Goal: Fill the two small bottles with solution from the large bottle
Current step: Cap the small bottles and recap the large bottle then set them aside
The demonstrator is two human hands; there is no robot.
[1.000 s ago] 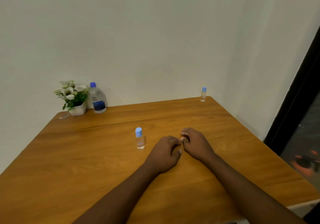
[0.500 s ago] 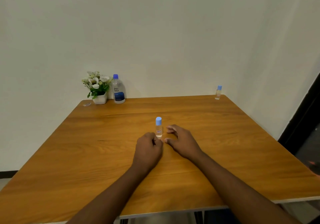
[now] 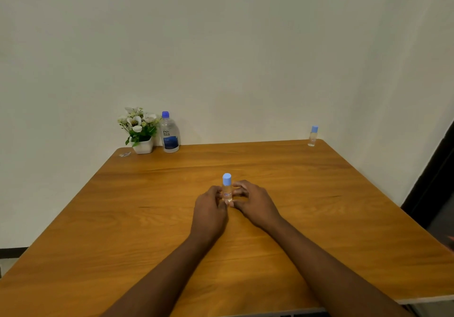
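A small clear bottle [image 3: 227,189] with a light blue cap stands upright in the middle of the wooden table [image 3: 147,218]. My left hand [image 3: 210,206] and my right hand [image 3: 253,201] close around it from either side, fingers curled against its body. A second small bottle [image 3: 313,136] with a blue cap stands at the far right corner. The large solution bottle [image 3: 169,133], clear with a blue cap and blue label, stands at the far left by the wall.
A white pot of white flowers [image 3: 138,131] sits beside the large bottle at the far left corner. A small clear scrap [image 3: 124,154] lies left of the pot. A dark doorway [image 3: 434,194] borders the table's right side.
Both hands have moved forward to the near small bottle and closed around it. The camera view has shifted back and up, showing more of the table.
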